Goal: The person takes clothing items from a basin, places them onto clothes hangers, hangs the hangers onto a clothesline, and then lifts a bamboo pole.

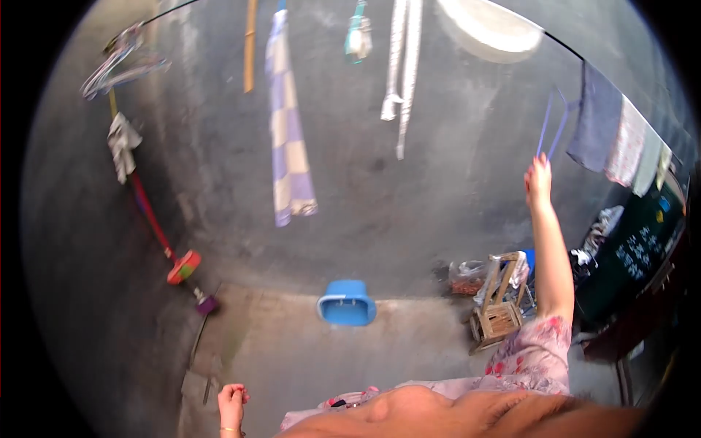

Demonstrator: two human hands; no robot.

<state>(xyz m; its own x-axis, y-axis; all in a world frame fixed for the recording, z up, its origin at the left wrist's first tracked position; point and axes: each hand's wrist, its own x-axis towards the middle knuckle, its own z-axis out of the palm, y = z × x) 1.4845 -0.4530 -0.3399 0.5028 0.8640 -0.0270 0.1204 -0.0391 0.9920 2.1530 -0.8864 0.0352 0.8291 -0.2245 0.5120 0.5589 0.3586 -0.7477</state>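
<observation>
My right hand (pixel 538 182) is raised at the right, its fingers closed round one end of a thin blue-purple clothes hanger (pixel 545 125). The hanger's other end reaches up near the clothesline (pixel 566 45), and whether it touches the line I cannot tell. Beside it hangs a grey-blue towel (pixel 595 120). Low at the left is my left hand (pixel 232 405), with fingers curled in and nothing visible in them. A bracelet circles that wrist.
A purple-and-cream checked cloth (pixel 286 124) and white strips (pixel 409 73) hang ahead. Several hangers (pixel 120 69) bunch at far left, above a red-handled mop (pixel 150 212). A blue basin (pixel 347 310) stands by the wall. Near a wooden chair (pixel 496 317) is a dark green panel (pixel 635 248).
</observation>
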